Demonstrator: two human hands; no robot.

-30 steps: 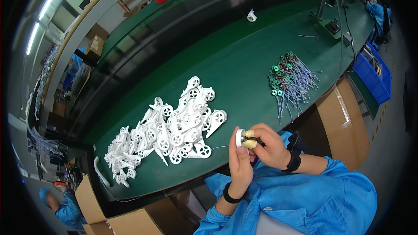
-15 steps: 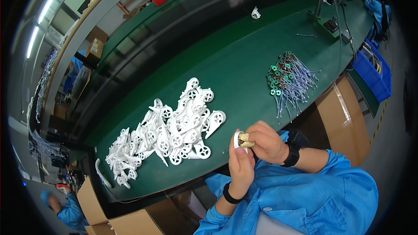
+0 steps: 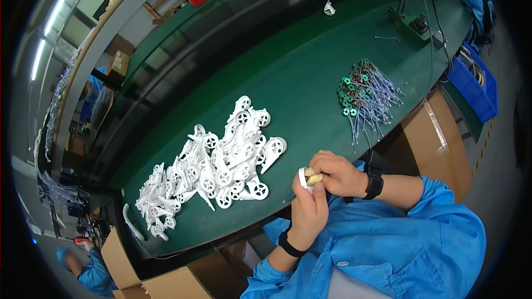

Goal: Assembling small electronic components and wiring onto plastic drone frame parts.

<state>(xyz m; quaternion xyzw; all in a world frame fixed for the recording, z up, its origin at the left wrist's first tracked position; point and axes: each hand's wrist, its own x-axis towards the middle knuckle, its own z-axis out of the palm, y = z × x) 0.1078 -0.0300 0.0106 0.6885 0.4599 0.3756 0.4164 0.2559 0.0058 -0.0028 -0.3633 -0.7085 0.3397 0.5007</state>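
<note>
left hand [image 3: 308,216] pinching white round part [image 3: 302,178], right of white pile [image 3: 244,154] | right hand [image 3: 342,177]: grip hidden, can't tell from here | pile's underlayer buried

On the counter [image 3: 310,88], a heap of parts [image 3: 238,155] is spread left, wires [image 3: 382,99] are laid right, and a lone part [image 3: 330,9] is placed far behind them, while a piece [image 3: 302,178] is held by the near edge.
</note>
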